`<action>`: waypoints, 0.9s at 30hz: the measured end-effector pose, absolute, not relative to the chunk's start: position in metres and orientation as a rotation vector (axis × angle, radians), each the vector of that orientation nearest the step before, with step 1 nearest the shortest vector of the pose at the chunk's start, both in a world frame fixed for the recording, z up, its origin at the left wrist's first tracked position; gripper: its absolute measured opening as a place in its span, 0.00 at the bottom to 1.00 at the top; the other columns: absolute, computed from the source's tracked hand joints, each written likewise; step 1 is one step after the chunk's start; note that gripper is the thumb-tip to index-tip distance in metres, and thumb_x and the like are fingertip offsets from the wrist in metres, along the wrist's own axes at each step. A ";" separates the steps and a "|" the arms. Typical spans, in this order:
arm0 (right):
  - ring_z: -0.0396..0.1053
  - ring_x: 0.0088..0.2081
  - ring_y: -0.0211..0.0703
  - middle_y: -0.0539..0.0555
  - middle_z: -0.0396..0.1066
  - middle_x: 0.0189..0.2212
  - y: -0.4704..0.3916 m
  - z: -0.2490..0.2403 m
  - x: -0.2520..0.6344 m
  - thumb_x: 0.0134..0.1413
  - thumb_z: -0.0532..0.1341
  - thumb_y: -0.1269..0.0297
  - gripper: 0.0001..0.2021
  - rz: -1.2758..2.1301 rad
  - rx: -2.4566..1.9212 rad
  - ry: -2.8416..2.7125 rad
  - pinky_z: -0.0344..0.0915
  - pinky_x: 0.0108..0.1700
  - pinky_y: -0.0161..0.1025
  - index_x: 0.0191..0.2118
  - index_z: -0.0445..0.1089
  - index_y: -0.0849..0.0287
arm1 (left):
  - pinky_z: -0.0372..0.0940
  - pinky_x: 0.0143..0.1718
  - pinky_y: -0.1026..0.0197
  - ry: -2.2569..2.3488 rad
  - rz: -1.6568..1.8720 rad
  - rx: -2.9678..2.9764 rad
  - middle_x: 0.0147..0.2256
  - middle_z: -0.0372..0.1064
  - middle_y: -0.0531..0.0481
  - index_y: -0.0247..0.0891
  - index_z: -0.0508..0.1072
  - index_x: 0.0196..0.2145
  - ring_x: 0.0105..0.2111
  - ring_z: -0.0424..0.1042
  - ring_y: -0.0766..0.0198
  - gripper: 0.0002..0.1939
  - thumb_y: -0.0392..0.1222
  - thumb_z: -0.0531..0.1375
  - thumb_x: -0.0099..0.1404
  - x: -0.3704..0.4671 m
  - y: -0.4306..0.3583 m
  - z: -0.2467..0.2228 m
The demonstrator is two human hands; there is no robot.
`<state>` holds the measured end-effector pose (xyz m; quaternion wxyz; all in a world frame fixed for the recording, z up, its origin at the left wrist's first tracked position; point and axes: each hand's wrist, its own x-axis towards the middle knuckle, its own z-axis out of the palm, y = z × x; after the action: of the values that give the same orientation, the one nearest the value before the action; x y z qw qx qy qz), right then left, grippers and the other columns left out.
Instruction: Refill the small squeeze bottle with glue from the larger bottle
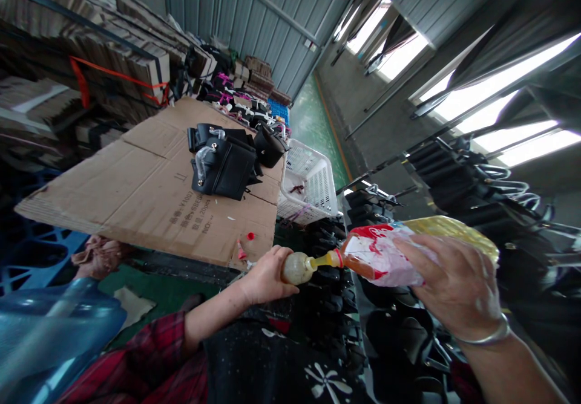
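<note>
My left hand [265,277] grips a small squeeze bottle [297,267] with a yellow nozzle, holding it level in front of me. My right hand [454,286] holds a soft refill pouch [385,256] with red and white print and amber liquid inside. The pouch spout meets the small bottle's nozzle at about the middle of the view. A metal bangle [488,335] sits on my right wrist. A small red cap [250,235] lies on the cardboard sheet [136,192] just beyond my left hand.
Black leather bags [224,165] stand on the cardboard. A white plastic basket [308,186] sits to their right. Dark goods hang on racks [476,192] at the right. Stacked cardboard [91,47] fills the left. A blue water jug [49,331] is at lower left.
</note>
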<state>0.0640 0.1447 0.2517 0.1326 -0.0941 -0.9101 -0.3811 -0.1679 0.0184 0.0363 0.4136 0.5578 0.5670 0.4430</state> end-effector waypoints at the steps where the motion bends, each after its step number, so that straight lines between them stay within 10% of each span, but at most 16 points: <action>1: 0.68 0.42 0.56 0.59 0.72 0.42 0.145 0.252 0.064 0.53 0.62 0.73 0.22 -1.103 -0.270 -2.638 0.62 0.48 0.49 0.54 0.63 0.52 | 0.65 0.49 0.49 1.427 1.113 1.400 0.46 0.65 0.42 0.35 0.66 0.49 0.47 0.68 0.49 0.34 0.42 0.72 0.45 -0.168 0.019 0.036; 27: 0.68 0.41 0.54 0.59 0.74 0.40 0.145 0.255 0.052 0.53 0.62 0.76 0.19 -1.087 -0.225 -2.645 0.63 0.47 0.48 0.50 0.67 0.54 | 0.65 0.50 0.50 1.406 1.122 1.378 0.46 0.65 0.42 0.33 0.66 0.50 0.45 0.68 0.51 0.36 0.41 0.73 0.45 -0.168 0.026 0.036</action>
<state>0.0520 0.1455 0.2552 0.1362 -0.0778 -0.9135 -0.3754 -0.1676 0.0258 0.0362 0.4240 0.5508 0.5620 0.4483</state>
